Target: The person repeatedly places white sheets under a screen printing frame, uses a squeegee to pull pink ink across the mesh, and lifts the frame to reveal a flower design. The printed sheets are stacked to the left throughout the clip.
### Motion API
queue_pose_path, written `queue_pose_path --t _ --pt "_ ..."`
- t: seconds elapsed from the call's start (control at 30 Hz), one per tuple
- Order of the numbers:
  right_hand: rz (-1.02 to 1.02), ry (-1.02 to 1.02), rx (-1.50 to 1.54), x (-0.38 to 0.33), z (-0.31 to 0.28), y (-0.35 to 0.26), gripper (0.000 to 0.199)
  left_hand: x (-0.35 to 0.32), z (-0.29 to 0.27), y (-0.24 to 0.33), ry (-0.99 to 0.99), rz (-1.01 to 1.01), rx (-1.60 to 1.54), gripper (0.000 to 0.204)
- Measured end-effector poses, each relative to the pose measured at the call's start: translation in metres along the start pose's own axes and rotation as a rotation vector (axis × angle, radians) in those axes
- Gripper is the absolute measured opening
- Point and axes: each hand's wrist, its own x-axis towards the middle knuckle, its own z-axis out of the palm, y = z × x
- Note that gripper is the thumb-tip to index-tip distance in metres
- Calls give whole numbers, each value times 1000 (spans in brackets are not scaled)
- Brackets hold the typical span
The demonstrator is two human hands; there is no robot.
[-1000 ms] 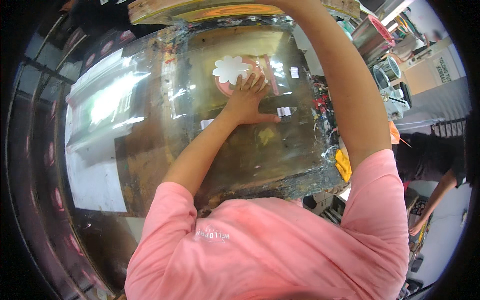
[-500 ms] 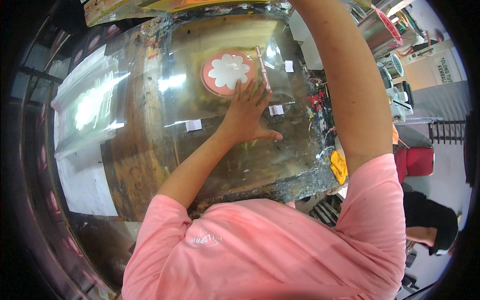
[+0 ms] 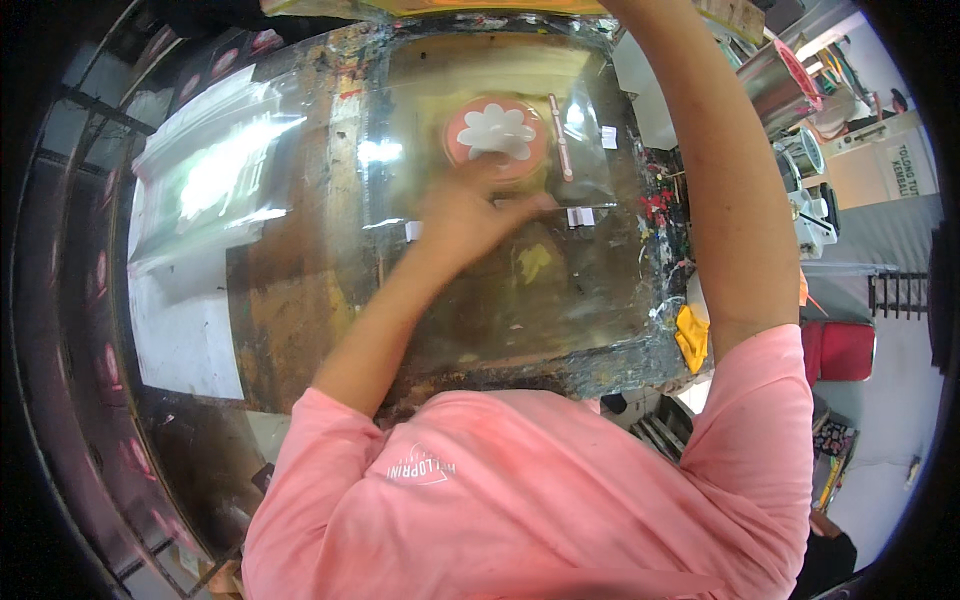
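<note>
A clear plastic sheet (image 3: 592, 184) lies on the glassy, paint-stained tabletop (image 3: 470, 330). It bears a pink round print (image 3: 535, 145) with a white scalloped flower shape, and beside that a narrow pink-and-white strip (image 3: 561, 140). My left hand (image 3: 462, 215) is at the lower edge of the print, its thumb stretched to the right. Its fingers are smeared by motion, so whether they hold the sheet does not show. My right arm (image 3: 725, 180) reaches up past the top edge, with the hand out of view. Small white tabs (image 3: 580, 217) sit around the sheet.
Stacked clear plastic sheets (image 3: 225, 165) lie at the left over white paper (image 3: 185, 330). A yellow cloth (image 3: 691, 338) hangs at the table's right edge. Cans (image 3: 780, 80) and containers stand beyond it, with a red chair (image 3: 840, 350) farther right. A yellow-edged frame (image 3: 480, 6) spans the top.
My left hand has drawn back from the print toward me, its fingers no longer visibly spread. The view has shifted slightly. The person at the right has moved mostly out of view.
</note>
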Motion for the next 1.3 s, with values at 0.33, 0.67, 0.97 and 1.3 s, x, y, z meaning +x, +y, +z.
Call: queue_pose_path --t 0.33,0.67,0.97,1.3 --pt "-162 -300 41 -155 29 -24 49 -59 -103 -21 283 -266 -513 78" --pt "2 -676 237 -277 70 -42 39 -103 -19 -83 308 -296 276 104" --pt "-88 -477 112 -204 185 19 34 -103 -22 -85 271 -298 253 101" --pt "-94 -705 131 -103 214 70 48 -106 -24 -78 354 -252 217 101"
